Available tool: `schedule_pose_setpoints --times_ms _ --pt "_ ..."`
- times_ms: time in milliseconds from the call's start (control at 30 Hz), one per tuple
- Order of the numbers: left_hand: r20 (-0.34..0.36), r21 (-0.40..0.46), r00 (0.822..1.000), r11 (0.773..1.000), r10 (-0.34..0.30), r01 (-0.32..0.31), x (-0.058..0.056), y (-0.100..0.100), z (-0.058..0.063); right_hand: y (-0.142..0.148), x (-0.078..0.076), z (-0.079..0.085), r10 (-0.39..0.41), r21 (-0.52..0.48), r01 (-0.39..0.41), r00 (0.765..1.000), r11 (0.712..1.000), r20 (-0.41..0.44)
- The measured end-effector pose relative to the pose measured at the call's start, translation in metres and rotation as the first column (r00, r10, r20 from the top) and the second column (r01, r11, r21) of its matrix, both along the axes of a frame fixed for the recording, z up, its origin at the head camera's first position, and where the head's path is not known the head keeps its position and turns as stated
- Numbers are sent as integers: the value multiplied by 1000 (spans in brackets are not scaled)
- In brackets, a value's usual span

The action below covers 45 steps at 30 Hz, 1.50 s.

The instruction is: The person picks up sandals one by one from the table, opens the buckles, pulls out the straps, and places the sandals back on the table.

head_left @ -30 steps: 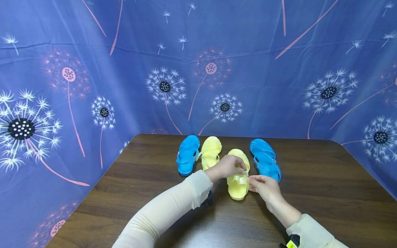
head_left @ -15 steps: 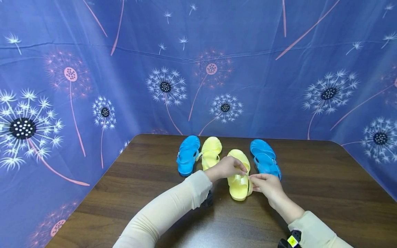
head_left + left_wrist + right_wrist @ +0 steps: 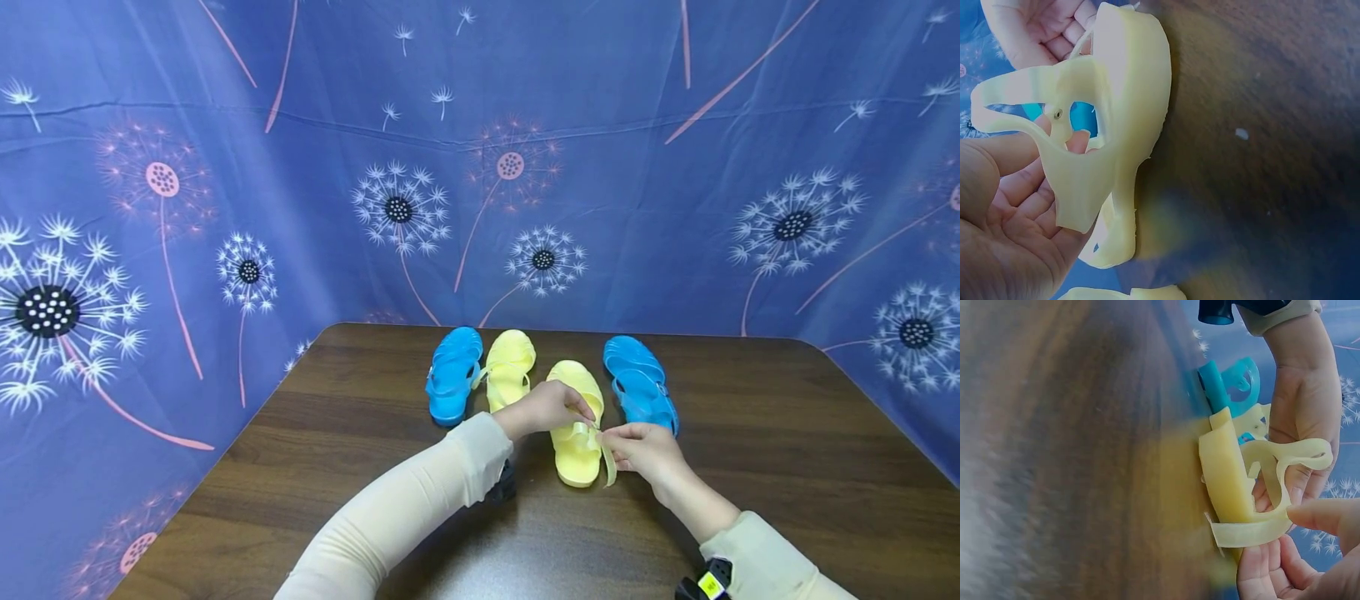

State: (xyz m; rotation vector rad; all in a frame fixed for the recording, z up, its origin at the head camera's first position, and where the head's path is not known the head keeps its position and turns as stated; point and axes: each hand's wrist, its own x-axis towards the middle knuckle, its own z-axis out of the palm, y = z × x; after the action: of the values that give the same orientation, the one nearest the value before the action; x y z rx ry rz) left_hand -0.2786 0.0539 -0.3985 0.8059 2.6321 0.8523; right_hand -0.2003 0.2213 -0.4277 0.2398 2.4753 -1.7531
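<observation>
A yellow sandal (image 3: pixel 577 462) rests on the table, toe away from me, under both hands. My left hand (image 3: pixel 551 406) reaches over it from the left, thumb and fingertips pinching its upper strap near the right side. In the left wrist view, fingers of that hand show through the opening under the strap (image 3: pixel 1004 85). Close to those fingertips, my right hand (image 3: pixel 647 452) pinches the ankle strap at the sandal's right edge. A length of this ankle strap (image 3: pixel 609 468) hangs below the right fingertips, beside the heel; in the right wrist view its band (image 3: pixel 1247 535) curves under the thumb.
A second yellow sandal (image 3: pixel 512 358) stands left of the held one, partly behind the left hand. Blue sandals flank the pair, a left one (image 3: pixel 454 375) and a right one (image 3: pixel 637 375) partly behind the right hand. Beyond the wooden table (image 3: pixel 787 433) hangs a dandelion-patterned blue cloth (image 3: pixel 637 208).
The ankle strap has swung out from the sandal's right side and now hangs beside the heel. My right hand has shifted slightly; the left hand stays nearly in place.
</observation>
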Motion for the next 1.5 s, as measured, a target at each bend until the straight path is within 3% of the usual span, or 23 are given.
schedule_pose_setpoints --times_ms 200,367,533,633,833,1200,1500 --pt "26 47 1000 999 2 -3 0 -2 -3 -1 2 -2 -18 -14 17 999 1000 -30" --pt "119 134 993 990 27 -43 0 -4 -7 -2 1 -4 -28 -47 26 999 999 -46" --pt "268 250 963 965 12 -82 -2 -6 -11 1 -2 -3 -15 -48 12 999 999 -50" --pt "320 263 947 958 22 -111 -4 -6 -13 2 -3 -2 -2 -54 -1 998 999 -62" --pt "354 250 934 957 51 -146 -6 -5 -12 1 -5 1 -9 -64 5 997 998 -74" --pt "412 211 909 965 56 -155 -14 -4 -13 -1 -7 -1 -45 -43 42 997 998 -70" --pt "369 169 927 977 63 -134 -10 -1 -11 1 0 -4 -38 -7 38 997 999 -67"
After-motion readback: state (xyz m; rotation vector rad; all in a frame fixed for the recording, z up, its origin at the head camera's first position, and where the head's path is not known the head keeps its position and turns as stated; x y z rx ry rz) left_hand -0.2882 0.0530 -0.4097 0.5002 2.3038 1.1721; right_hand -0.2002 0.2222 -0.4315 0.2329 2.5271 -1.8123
